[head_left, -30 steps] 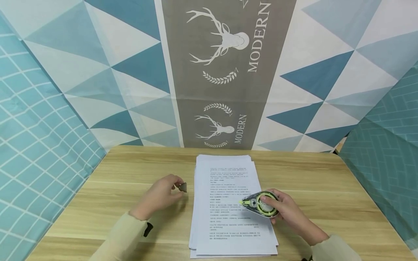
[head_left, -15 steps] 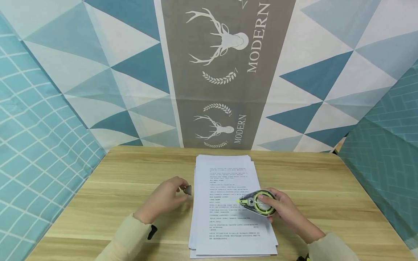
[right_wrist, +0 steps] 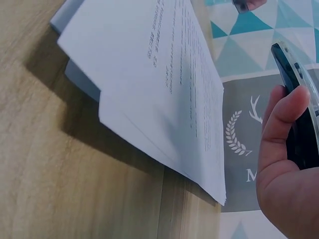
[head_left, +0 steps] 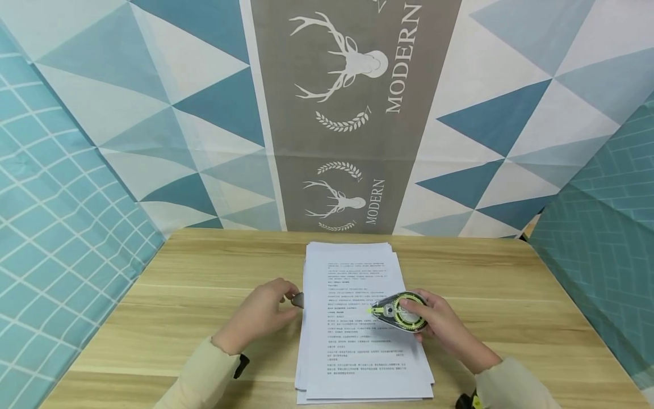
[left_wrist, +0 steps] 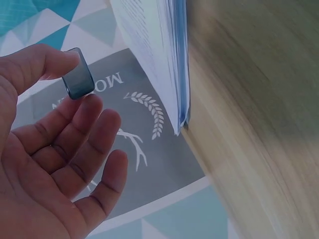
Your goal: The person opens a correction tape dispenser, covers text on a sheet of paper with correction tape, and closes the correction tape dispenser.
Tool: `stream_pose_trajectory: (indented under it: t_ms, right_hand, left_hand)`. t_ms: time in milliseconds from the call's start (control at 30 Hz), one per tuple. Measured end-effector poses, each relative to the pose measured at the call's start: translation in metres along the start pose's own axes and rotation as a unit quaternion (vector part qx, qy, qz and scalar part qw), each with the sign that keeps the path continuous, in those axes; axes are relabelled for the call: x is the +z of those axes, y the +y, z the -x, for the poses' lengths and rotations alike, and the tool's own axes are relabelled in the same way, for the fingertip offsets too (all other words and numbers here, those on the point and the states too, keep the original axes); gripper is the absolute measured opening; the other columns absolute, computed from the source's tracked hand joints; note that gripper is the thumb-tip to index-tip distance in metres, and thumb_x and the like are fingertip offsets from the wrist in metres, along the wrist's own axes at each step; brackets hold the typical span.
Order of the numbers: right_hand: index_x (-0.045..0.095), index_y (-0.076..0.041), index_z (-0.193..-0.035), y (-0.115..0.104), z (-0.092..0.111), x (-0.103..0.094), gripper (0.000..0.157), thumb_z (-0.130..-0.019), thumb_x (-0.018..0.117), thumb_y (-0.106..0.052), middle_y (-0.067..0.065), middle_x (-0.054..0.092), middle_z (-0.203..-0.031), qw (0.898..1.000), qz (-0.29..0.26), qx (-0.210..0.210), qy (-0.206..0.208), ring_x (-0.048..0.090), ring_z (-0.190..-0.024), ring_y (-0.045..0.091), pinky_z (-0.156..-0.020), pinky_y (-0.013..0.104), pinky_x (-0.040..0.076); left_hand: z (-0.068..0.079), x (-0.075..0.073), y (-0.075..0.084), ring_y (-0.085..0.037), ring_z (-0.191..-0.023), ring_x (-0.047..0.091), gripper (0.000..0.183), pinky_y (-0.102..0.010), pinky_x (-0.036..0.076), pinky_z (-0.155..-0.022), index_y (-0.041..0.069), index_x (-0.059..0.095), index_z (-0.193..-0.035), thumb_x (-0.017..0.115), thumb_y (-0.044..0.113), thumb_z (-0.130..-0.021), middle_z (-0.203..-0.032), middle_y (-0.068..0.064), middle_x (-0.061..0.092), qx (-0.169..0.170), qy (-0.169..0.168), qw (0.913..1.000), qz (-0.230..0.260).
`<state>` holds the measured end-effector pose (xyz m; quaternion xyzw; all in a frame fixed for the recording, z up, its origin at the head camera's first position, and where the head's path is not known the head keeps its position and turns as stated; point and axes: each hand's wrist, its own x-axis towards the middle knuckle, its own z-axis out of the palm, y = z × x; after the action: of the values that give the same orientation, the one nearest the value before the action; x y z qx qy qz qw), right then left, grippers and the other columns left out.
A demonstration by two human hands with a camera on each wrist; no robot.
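Tape dispenser (head_left: 392,312) held in right grip (head_left: 440,321) over papers (head_left: 352,355), three o'clock; grey piece (left_wrist: 79,82) pinched in left grip (head_left: 263,312), nine o'clock.

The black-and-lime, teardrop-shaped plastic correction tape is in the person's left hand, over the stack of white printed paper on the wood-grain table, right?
Not quite: the head view shows the correction tape in the right hand; the left hand pinches a small grey cap. The tape is indeed over the stack of white printed paper on the wood-grain table.
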<state>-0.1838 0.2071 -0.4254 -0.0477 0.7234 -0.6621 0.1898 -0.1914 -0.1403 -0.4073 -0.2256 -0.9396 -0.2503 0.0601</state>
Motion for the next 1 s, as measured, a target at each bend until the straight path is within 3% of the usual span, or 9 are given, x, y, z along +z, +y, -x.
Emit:
stream_pose_trajectory:
  t_ms: [600,1000]
  right_hand:
    - [0.038,0.01,-0.127,0.0,-0.002,0.004,0.052,-0.094,0.053,-0.027,-0.002,0.064,-0.084,1.0,-0.008,-0.018,-0.01,0.053,-0.058,0.006,-0.048,0.02,0.045]
    - [0.042,0.009,-0.121,-0.002,-0.003,0.008,0.046,-0.094,0.053,-0.027,-0.002,0.063,-0.081,1.0,-0.009,-0.024,-0.018,0.051,-0.053,0.006,-0.046,0.019,0.044]
  left_hand:
    - [0.003,-0.001,0.015,-0.013,-0.08,0.06,0.018,-0.027,0.05,-0.072,0.011,0.065,-0.091,0.073,0.016,-0.076,-0.089,0.004,0.063,0.005,0.017,0.9997,-0.017]
    - [0.005,-0.001,0.024,-0.011,-0.079,0.059,0.017,-0.025,0.049,-0.071,0.012,0.065,-0.089,0.073,0.016,-0.074,-0.087,0.006,0.062,0.01,0.019,0.9994,-0.025]
